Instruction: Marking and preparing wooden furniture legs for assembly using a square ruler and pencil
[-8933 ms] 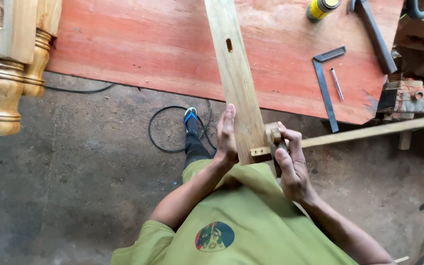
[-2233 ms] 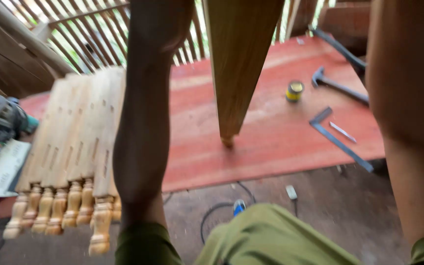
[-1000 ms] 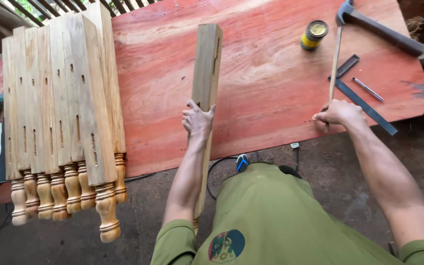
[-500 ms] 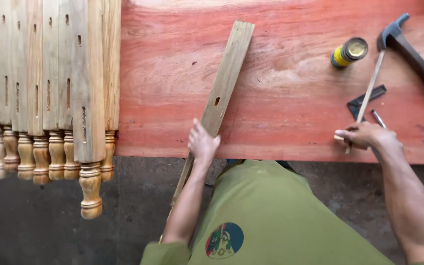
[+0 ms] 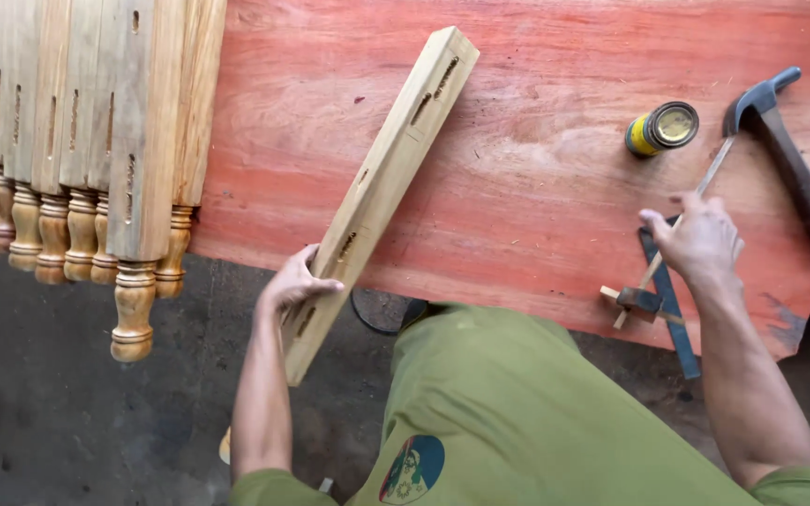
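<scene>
Pale slotted wooden post [image 5: 382, 187] lay diagonally across the red plank [image 5: 536, 206], left hand [image 5: 294, 283] clasping its lower part; right hand [image 5: 700, 239] closed on a thin metal rod [image 5: 719, 164].

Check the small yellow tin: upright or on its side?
On its side. The yellow tin lies on the red board, its round end facing up toward the camera.

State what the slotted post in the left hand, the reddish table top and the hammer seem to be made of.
Slotted post: pale bare wood, with visible grain and cut slots, apparently unvarnished.
Table top: reddish wood plank with streaky grain and a matt, worn finish.
Hammer: dark head, probably metal; brown handle, probably wood.
</scene>
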